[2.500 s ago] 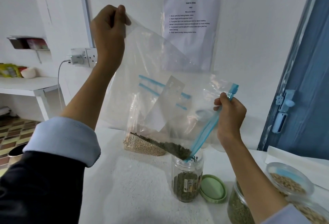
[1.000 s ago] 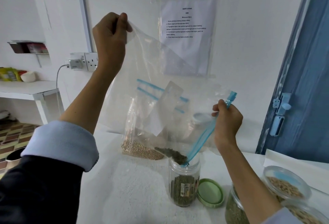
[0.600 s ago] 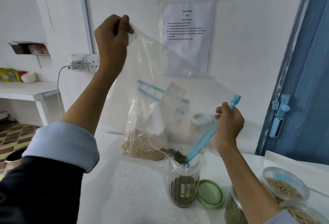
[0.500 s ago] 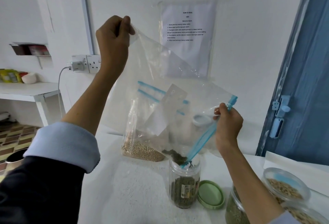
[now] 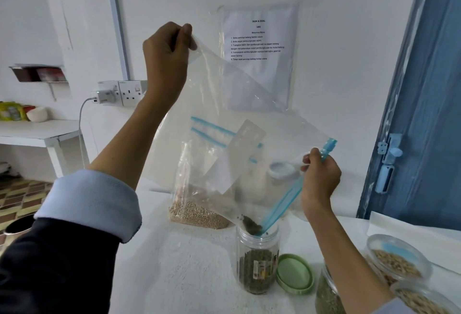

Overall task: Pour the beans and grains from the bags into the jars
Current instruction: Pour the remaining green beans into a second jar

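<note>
A large clear zip bag (image 5: 224, 104) with a blue seal hangs tilted over an open clear jar (image 5: 258, 261) on the white table. My left hand (image 5: 167, 61) pinches the bag's raised bottom corner high up. My right hand (image 5: 320, 179) grips the blue zip edge lower right. A small clump of dark green beans (image 5: 250, 225) sits in the bag's lowest corner, right at the jar's mouth. The jar is roughly half full of green beans. Its green lid (image 5: 294, 273) lies beside it on the right.
Behind stands another zip bag of pale grains (image 5: 197, 214) and a white-lidded jar (image 5: 282, 171). At the lower right are a jar of green beans (image 5: 324, 293) and two jars of tan grains (image 5: 396, 261). A blue door (image 5: 429, 114) is on the right, a wall socket (image 5: 124, 92) on the left.
The heap of green beans in the bag has shrunk to a small clump as beans slid into the jar. Both hands kept their hold, shifting only slightly.
</note>
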A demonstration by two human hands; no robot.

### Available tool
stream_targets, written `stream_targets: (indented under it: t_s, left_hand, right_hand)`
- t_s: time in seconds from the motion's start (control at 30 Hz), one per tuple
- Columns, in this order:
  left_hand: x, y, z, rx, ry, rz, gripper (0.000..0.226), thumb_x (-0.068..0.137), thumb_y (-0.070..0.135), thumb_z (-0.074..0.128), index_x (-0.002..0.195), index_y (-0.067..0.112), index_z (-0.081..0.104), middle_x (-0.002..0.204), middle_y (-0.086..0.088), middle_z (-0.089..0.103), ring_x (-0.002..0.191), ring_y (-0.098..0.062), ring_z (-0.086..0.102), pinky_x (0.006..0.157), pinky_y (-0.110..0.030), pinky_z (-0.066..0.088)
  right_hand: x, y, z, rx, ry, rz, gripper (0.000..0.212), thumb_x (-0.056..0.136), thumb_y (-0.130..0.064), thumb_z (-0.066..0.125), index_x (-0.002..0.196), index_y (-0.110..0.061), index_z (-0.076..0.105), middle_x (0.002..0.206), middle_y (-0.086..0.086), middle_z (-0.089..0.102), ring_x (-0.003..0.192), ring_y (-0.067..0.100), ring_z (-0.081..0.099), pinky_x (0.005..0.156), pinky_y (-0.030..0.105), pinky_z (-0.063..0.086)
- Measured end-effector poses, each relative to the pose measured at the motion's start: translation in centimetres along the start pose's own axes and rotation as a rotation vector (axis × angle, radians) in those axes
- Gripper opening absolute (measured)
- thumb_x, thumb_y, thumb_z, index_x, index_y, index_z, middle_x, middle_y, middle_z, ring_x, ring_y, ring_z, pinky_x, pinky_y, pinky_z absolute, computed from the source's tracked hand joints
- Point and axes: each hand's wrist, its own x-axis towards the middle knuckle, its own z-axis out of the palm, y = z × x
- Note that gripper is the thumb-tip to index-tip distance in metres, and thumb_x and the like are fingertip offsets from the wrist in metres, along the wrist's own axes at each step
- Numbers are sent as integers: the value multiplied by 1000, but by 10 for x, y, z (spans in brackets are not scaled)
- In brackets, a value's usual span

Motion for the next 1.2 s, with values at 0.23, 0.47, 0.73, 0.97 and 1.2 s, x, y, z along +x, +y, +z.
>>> stream_targets:
  t_s: [0.23, 0.47, 0.73, 0.97, 1.2]
  left_hand:
    - [-1, 0, 0, -5, -32, -12, 31, 91, 27, 49, 60, 31, 51, 50, 7, 43, 48, -16, 38, 55, -28, 31]
    - [0, 1, -1, 9, -32, -10, 31, 92, 27, 49, 61, 31, 51, 51, 9, 44, 48, -11, 39, 54, -26, 32]
    - [-1, 6, 1, 16, -56, 8, 31, 92, 27, 48, 61, 31, 50, 50, 10, 44, 46, -8, 39, 55, -25, 33]
    - [-2, 6, 0, 6, -72, -5, 31, 93, 28, 48, 62, 30, 52, 50, 6, 45, 46, -12, 40, 58, -28, 35]
    - [-3, 4, -4, 15, -84, -32, 31, 93, 26, 49, 62, 29, 51, 49, 6, 47, 41, -4, 41, 58, -26, 38]
  right_hand:
    - [0, 2, -1, -2, -28, 4, 24, 96, -18, 49, 77, -6, 59, 67, -1, 57, 58, 8, 52, 61, 15, 43]
    - [1, 3, 1, -14, -36, 3, 28, 95, -17, 51, 68, -11, 57, 64, -1, 56, 44, -4, 50, 53, 10, 40]
    - [0, 6, 0, -7, -20, 12, 24, 96, -17, 50, 77, -5, 59, 65, -1, 56, 49, 1, 53, 52, 8, 40]
    - [-1, 5, 0, -5, 4, -1, 22, 96, -17, 49, 80, -4, 59, 68, 1, 57, 55, 6, 51, 51, 7, 39]
    - [0, 7, 0, 3, 15, 5, 22, 97, -17, 48, 83, -3, 59, 70, 3, 57, 50, 2, 52, 48, 3, 38]
